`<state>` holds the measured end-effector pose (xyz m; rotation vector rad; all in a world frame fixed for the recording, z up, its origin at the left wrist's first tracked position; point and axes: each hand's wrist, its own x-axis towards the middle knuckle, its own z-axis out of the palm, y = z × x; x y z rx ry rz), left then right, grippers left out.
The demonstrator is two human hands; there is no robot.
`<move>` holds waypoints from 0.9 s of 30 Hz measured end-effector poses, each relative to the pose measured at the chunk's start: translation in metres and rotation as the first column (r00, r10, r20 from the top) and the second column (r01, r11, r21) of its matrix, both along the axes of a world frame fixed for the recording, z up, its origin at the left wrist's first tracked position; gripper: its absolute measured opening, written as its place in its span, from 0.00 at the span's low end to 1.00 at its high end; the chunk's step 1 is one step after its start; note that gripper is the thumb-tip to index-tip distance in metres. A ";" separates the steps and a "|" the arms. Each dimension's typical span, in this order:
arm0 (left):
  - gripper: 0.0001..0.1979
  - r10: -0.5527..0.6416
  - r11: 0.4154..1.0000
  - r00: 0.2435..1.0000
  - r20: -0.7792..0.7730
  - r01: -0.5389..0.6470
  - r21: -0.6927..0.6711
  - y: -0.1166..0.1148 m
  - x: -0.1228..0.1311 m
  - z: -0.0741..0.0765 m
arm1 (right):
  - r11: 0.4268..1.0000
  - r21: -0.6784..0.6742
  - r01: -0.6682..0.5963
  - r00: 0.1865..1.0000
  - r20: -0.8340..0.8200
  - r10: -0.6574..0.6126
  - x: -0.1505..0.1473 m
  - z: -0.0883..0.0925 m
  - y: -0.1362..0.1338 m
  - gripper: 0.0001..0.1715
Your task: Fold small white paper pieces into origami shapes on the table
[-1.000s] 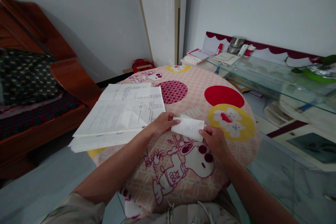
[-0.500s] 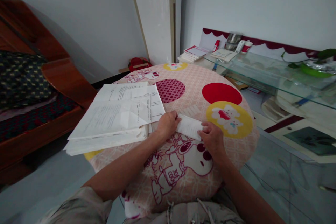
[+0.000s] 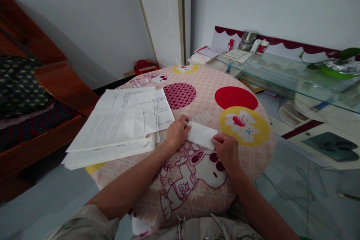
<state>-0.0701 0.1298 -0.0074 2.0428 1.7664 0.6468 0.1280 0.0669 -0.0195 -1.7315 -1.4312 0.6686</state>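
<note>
Between my two hands, just above the patterned tablecloth (image 3: pixel 197 202), is a small folded sheet of white paper (image 3: pixel 201 135) with faint print on it. My left hand (image 3: pixel 178 132) pinches its left end, fingers closed. At the right end, my right hand (image 3: pixel 225 148) grips the paper's edge between thumb and fingers. Left of my left hand lies a thick stack of printed papers (image 3: pixel 112 129), with a creased, partly folded sheet (image 3: pixel 157 110) on top at its right side.
A glass-topped stand (image 3: pixel 287 69) runs along the right wall, holding steel containers (image 3: pixel 248 39), a red-and-white paper cup (image 3: pixel 262 47) and a green bowl (image 3: pixel 337 72). A wooden sofa (image 3: pixel 60 88) is on the left. Behind the table stands a tall white cabinet unit (image 3: pixel 159 18).
The view has shifted slightly. The small paper now looks flatter and its top edge straighter, with both hands still at its ends.
</note>
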 end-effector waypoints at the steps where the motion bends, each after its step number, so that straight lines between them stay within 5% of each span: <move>1: 0.11 -0.003 1.000 1.000 0.003 0.003 0.003 0.000 0.000 0.000 | 1.000 -0.001 0.003 1.000 0.002 -0.003 0.000 0.000 0.000 0.14; 20: 0.10 -0.021 1.000 0.997 -0.073 0.020 -0.012 0.001 0.000 -0.003 | 0.999 -0.030 -0.021 0.981 0.193 0.026 0.001 0.000 0.009 0.15; 27: 0.09 -0.205 0.957 0.942 -0.267 0.250 0.145 -0.001 0.005 0.002 | 0.996 -0.013 -0.088 0.830 0.552 0.080 -0.007 0.008 0.004 0.10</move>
